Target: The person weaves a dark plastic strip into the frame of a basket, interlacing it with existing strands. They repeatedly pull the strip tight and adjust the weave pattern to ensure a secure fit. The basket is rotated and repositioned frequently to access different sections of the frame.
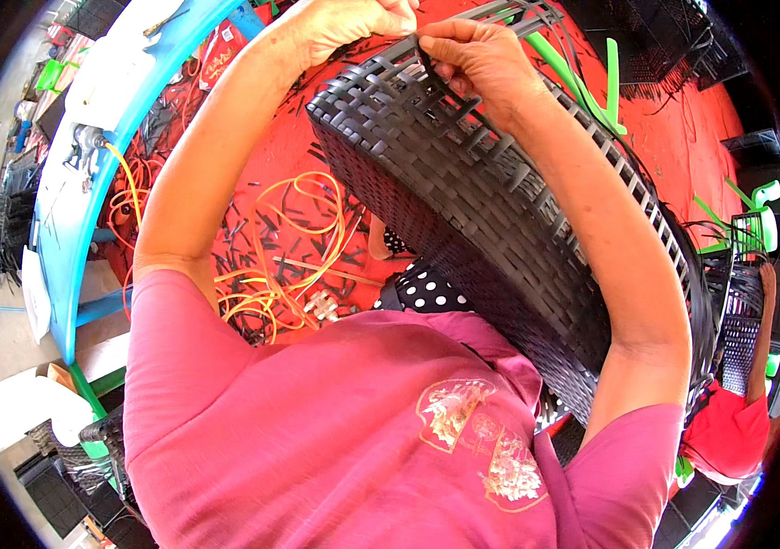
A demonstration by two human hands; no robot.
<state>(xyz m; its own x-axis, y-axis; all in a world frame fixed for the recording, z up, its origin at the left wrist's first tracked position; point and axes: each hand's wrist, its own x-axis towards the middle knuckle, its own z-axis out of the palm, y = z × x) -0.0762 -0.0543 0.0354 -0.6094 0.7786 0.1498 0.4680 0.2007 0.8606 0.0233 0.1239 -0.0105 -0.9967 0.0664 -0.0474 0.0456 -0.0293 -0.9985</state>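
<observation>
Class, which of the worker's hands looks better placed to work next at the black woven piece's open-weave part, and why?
Probably the right hand: it reaches over the open-weave part of the black woven piece, whereas the left hand is near its far end.

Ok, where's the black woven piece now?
In the head view, the black woven piece slants from top centre toward lower right, upper end at the right hand.
</observation>
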